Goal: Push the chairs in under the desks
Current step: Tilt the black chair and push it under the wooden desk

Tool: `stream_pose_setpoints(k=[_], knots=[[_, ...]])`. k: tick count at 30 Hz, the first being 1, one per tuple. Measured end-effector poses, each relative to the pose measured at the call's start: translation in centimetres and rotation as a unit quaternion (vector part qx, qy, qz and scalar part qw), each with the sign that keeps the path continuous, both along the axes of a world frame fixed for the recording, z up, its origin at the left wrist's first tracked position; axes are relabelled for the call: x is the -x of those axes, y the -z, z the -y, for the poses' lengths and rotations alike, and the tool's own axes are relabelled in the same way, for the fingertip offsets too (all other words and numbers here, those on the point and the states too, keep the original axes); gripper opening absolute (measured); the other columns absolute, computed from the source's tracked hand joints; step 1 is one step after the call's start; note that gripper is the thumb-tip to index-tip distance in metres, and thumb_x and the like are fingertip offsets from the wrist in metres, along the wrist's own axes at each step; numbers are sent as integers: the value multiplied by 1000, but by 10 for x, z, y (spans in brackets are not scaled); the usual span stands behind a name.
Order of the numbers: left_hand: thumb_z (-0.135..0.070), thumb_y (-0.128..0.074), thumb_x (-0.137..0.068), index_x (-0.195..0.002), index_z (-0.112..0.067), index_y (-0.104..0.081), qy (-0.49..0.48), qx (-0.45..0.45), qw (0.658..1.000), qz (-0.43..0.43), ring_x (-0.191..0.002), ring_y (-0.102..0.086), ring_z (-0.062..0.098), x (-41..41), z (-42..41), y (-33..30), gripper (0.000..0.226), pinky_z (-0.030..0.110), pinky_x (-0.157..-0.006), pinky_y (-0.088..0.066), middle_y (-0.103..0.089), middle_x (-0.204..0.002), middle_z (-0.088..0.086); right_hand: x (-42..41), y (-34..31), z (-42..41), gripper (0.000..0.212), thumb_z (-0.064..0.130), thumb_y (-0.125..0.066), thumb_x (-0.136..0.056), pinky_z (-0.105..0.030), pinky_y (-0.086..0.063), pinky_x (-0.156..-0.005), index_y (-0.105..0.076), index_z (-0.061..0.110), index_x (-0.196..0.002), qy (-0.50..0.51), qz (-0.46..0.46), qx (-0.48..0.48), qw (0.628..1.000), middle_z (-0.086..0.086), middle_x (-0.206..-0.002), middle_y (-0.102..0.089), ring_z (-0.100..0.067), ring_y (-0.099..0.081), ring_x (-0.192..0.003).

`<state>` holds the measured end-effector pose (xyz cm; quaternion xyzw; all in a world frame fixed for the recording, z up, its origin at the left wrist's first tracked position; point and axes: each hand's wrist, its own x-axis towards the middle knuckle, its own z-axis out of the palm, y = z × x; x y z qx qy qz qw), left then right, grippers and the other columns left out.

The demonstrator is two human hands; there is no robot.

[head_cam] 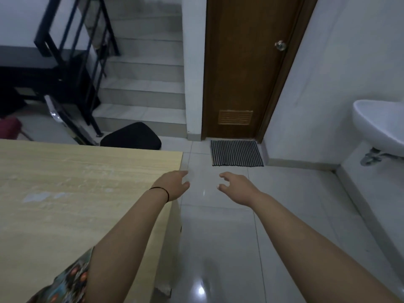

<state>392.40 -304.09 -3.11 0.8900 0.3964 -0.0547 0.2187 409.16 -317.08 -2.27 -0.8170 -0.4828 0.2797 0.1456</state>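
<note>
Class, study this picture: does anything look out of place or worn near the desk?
The black chair stands beyond the desk's far edge, apparently not pushed under. The desktop shows pale scuffed patches near its left side. Both hands, left and right, hold nothing.

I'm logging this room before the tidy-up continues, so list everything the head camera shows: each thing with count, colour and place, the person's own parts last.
desk: one, light wood top, lower left
chair: one, black seat, past the desk's far edge, beside the stair foot
stairs: one flight, pale grey, centre top
railing: one, black metal, left of the stairs
door: one, brown wood, shut, centre right, with a round knob
door vent: one, brown, low on the door
mat: one, striped dark and light, on the floor before the door
sink: one, white, on the right wall
floor: glossy white tiles
wristband: one, black, left wrist
left hand: fingers relaxed, holding nothing, at the desk's corner
right hand: fingers loosely curled, holding nothing, above the floor
</note>
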Motion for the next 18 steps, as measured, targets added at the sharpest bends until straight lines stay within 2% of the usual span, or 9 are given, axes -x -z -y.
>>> stream_pose_setpoints(k=[9,13,16,18], knots=[[-33,-43,-96,-145,-18,-31,-64,-14,998,14,-131,-39,21,-89,-47,10,53,30,-104,-33,-38,-147,3,-107,5,-62,51,35,-49,-97,-36,-37,-105,-36,20,-144,-69,5,8,998,-9,-144,-44,-26,-44,-129],[-33,-42,-96,-145,-18,-29,-75,-9,997,11,-129,-42,22,-137,-98,22,53,30,-103,-34,-36,-148,3,-151,12,-121,51,35,-48,-97,-38,-39,-104,-36,20,-145,-110,27,3,994,-8,-143,-46,-26,-46,-128],[-33,-40,-97,-146,-17,-28,-86,-3,996,16,-119,-52,24,-175,-149,19,52,30,-102,-35,-32,-150,3,-187,8,-181,53,36,-48,-96,-40,-40,-104,-35,20,-145,-138,54,16,989,-9,-144,-45,-29,-45,-128],[-33,-38,-98,-146,-16,-26,-83,-36,996,-3,-127,-44,23,-192,-176,17,53,31,-108,-26,-27,-152,3,-205,5,-212,54,37,-48,-96,-41,-35,-108,-33,21,-146,-148,65,20,987,-11,-147,-40,-31,-39,-133]])
